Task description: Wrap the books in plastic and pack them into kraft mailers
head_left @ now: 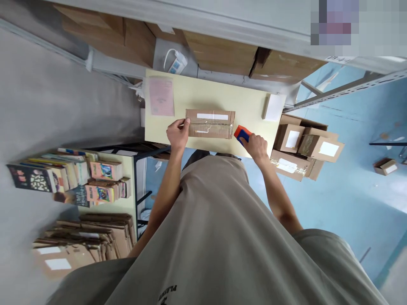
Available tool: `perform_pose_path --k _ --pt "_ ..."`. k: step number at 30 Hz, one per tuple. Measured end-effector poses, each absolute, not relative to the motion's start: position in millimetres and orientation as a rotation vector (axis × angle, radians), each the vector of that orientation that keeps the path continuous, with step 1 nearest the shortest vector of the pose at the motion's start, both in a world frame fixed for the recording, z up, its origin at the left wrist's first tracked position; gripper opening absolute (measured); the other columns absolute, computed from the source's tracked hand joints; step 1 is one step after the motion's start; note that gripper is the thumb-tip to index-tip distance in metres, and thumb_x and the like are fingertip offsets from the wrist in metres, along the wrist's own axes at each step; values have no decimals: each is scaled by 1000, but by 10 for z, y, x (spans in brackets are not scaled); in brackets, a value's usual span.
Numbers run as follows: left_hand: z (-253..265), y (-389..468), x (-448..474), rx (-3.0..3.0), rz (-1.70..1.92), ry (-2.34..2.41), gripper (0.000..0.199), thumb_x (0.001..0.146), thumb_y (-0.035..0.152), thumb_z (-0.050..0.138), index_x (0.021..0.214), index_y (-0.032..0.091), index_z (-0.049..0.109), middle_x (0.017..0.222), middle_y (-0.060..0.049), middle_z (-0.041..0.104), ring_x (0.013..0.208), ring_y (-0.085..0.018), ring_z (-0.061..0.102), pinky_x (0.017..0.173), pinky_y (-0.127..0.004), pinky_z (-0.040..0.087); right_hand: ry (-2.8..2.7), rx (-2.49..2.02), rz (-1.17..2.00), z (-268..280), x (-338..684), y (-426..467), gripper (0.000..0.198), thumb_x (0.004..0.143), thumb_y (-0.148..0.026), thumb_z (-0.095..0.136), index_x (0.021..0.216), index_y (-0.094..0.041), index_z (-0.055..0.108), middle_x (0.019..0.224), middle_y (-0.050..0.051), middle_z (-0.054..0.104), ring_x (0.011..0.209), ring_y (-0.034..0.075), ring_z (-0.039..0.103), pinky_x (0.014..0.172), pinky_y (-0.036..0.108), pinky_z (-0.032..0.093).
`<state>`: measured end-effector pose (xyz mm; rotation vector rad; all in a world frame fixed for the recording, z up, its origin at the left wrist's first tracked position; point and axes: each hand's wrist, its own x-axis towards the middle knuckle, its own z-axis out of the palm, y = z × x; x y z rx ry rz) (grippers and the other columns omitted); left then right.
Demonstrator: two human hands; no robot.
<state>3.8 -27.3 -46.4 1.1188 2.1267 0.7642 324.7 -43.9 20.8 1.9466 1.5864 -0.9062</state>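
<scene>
A small cardboard box (210,129) with clear tape and a white label strip lies on the cream tabletop (203,91). My left hand (178,133) grips the box's left end, thumb on the top edge and the other fingers partly hidden. Just off the box's right end, my right hand (256,146) is closed around an orange and blue tape dispenser (242,134). A narrow gap separates the dispenser from the box. Whether tape hangs from it I cannot make out.
A pinkish sheet (161,96) and a white box (274,107) lie on the tabletop. Behind stand large cartons (222,51) and a power strip (177,63). Several boxes (318,144) are stacked at right. Books (104,170) and flattened cardboard (95,237) fill the left.
</scene>
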Motion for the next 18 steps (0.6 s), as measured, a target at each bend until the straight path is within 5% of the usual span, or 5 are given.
perform_pose_path --k 8,14,18 --pt "-244 52 -26 1236 946 1977 43 110 61 82 134 25 82 152 -18 83 144 -35 78 120 -47 66 1494 2167 -903 663 3053 -409 56 128 -57 49 147 -10 73 140 32 86 135 46 83 96 44 58" --pt "363 379 707 1695 1036 1412 54 122 71 61 145 26 81 150 -17 84 143 -33 79 131 -52 62 1547 2393 -765 1220 2955 -39 59 128 -59 44 149 -9 68 140 34 85 132 48 83 97 44 58" --pt "701 567 1273 1861 1078 1098 62 126 75 47 150 29 81 153 -15 84 147 -32 79 133 -52 61 1734 2499 -604 1602 2893 313 52 125 -43 44 160 -6 59 143 34 82 129 47 82 99 46 60"
